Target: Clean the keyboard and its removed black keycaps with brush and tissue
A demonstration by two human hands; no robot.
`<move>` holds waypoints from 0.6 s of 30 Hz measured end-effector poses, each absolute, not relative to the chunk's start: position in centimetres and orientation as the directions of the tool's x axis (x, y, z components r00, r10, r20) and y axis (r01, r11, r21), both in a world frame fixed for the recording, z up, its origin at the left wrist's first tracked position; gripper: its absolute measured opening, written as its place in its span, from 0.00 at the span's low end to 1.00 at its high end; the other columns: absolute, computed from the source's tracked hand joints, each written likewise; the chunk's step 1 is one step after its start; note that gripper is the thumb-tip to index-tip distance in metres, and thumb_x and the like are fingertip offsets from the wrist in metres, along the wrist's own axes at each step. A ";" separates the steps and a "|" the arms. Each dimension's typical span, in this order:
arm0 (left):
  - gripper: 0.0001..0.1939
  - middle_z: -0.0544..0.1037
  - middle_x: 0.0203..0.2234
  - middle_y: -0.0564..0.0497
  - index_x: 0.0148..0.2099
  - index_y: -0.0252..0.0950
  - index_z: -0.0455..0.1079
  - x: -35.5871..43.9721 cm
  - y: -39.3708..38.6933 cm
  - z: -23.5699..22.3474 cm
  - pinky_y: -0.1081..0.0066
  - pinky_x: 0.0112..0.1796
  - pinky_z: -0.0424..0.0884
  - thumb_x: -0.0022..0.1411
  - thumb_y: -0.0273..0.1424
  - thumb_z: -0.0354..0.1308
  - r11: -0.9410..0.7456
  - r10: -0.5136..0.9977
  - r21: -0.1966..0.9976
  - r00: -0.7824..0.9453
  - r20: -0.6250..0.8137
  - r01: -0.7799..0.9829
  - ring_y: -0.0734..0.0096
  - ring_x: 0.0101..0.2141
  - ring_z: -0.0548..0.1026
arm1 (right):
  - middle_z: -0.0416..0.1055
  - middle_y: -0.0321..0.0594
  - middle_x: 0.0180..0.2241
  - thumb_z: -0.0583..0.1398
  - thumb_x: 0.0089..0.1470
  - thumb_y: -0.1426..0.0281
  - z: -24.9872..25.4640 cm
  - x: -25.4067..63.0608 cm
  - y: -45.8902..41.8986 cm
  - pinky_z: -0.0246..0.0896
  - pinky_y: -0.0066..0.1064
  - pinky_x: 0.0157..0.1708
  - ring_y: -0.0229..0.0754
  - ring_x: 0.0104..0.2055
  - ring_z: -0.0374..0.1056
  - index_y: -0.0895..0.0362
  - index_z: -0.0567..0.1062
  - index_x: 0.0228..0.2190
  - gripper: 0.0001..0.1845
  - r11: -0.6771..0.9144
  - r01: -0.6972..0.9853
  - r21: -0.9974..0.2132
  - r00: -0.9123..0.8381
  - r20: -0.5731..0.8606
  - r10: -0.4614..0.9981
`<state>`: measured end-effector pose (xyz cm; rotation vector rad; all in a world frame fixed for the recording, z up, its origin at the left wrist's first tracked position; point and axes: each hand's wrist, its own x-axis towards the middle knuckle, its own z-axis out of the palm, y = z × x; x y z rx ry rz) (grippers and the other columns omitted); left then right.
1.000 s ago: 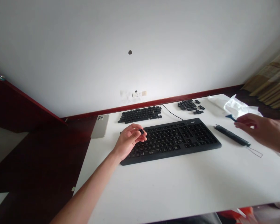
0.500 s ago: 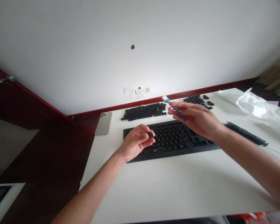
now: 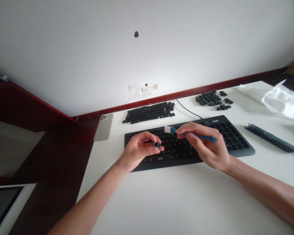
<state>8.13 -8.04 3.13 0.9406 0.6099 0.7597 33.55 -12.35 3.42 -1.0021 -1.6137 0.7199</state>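
My left hand (image 3: 139, 148) pinches a small black keycap (image 3: 157, 145) between thumb and fingers, with its hollow underside showing. In my right hand (image 3: 205, 143) is a blue brush (image 3: 201, 136), its white bristles pointing left toward the keycap but apart from it. Both hands hover over a black keyboard (image 3: 235, 137) whose keycaps are off, leaving bare sockets. Behind it, many loose keycaps (image 3: 147, 112) lie in rows. A second group of keycaps (image 3: 207, 98) sits at the back right.
A phone (image 3: 104, 127) lies face down at the table's left edge. To the right are a long black plastic piece (image 3: 271, 138) and crumpled white plastic (image 3: 281, 98). A cable (image 3: 188, 110) runs from the keyboard to the wall. Sockets (image 3: 150, 87) are on the wall.
My right hand has come down and its grip has shifted, bringing the brush lower and closer to the keycap. The keycap in my left hand has turned. The view has shifted slightly.
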 end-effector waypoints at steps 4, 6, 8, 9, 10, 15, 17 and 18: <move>0.14 0.79 0.39 0.53 0.38 0.34 0.73 8.2 -8.1 2.7 0.73 0.43 0.79 0.54 0.22 0.76 0.325 0.811 0.905 0.572 -0.119 -0.273 0.70 0.38 0.84 | 0.82 0.39 0.39 0.63 0.68 0.64 3.2 33.0 -12.6 0.74 0.30 0.39 0.42 0.40 0.80 0.51 0.82 0.42 0.07 0.272 0.031 -0.962 -0.083 0.268 0.960; 0.14 0.78 0.39 0.53 0.37 0.34 0.71 8.2 -8.1 2.6 0.74 0.42 0.79 0.55 0.23 0.75 0.309 0.817 0.912 0.566 -0.110 -0.268 0.71 0.38 0.84 | 0.82 0.40 0.35 0.64 0.67 0.62 2.9 33.0 -12.3 0.73 0.29 0.38 0.42 0.39 0.80 0.52 0.82 0.39 0.08 0.197 -0.066 -0.978 -0.102 0.203 0.974; 0.14 0.78 0.40 0.53 0.38 0.35 0.71 8.1 -8.1 2.4 0.74 0.43 0.79 0.56 0.23 0.74 0.285 0.823 0.922 0.560 -0.095 -0.263 0.71 0.39 0.84 | 0.82 0.40 0.33 0.65 0.67 0.61 2.8 33.0 -12.0 0.73 0.29 0.37 0.42 0.38 0.80 0.53 0.82 0.39 0.09 0.131 -0.157 -0.979 -0.137 0.153 0.979; 0.14 0.78 0.40 0.53 0.38 0.35 0.70 8.1 -8.1 2.4 0.73 0.43 0.79 0.56 0.23 0.74 0.270 0.826 0.927 0.557 -0.085 -0.259 0.71 0.39 0.84 | 0.82 0.41 0.32 0.65 0.67 0.61 2.9 33.0 -11.9 0.72 0.29 0.36 0.42 0.37 0.80 0.54 0.81 0.39 0.10 0.102 -0.195 -0.976 -0.157 0.134 0.978; 0.14 0.77 0.40 0.53 0.38 0.35 0.71 8.1 -8.1 2.3 0.73 0.43 0.79 0.57 0.23 0.74 0.252 0.828 0.934 0.556 -0.073 -0.253 0.71 0.39 0.83 | 0.82 0.41 0.31 0.65 0.67 0.60 2.9 33.0 -11.8 0.72 0.29 0.36 0.43 0.37 0.80 0.55 0.81 0.38 0.11 0.080 -0.222 -0.972 -0.178 0.121 0.977; 0.13 0.78 0.40 0.52 0.39 0.35 0.73 7.9 -8.0 2.4 0.77 0.38 0.77 0.56 0.24 0.74 0.135 0.839 0.972 0.544 -0.009 -0.192 0.76 0.37 0.79 | 0.82 0.44 0.31 0.63 0.69 0.60 3.7 32.9 -11.8 0.72 0.29 0.34 0.41 0.33 0.79 0.57 0.79 0.36 0.13 0.064 -0.217 -0.974 -0.270 0.123 0.955; 0.13 0.78 0.40 0.51 0.39 0.35 0.74 7.8 -7.9 2.6 0.79 0.36 0.76 0.56 0.25 0.75 0.104 0.837 0.981 0.547 0.002 -0.163 0.77 0.36 0.78 | 0.83 0.44 0.31 0.63 0.69 0.60 3.9 32.9 -11.9 0.71 0.30 0.33 0.41 0.32 0.78 0.57 0.79 0.36 0.14 0.068 -0.200 -0.977 -0.295 0.126 0.947; 0.13 0.78 0.40 0.51 0.39 0.35 0.74 7.8 -7.9 2.8 0.78 0.36 0.76 0.56 0.25 0.75 0.096 0.832 0.984 0.554 0.004 -0.153 0.76 0.36 0.78 | 0.83 0.44 0.31 0.63 0.68 0.60 4.1 32.9 -11.9 0.71 0.30 0.33 0.41 0.32 0.78 0.57 0.79 0.36 0.14 0.066 -0.192 -0.979 -0.303 0.123 0.945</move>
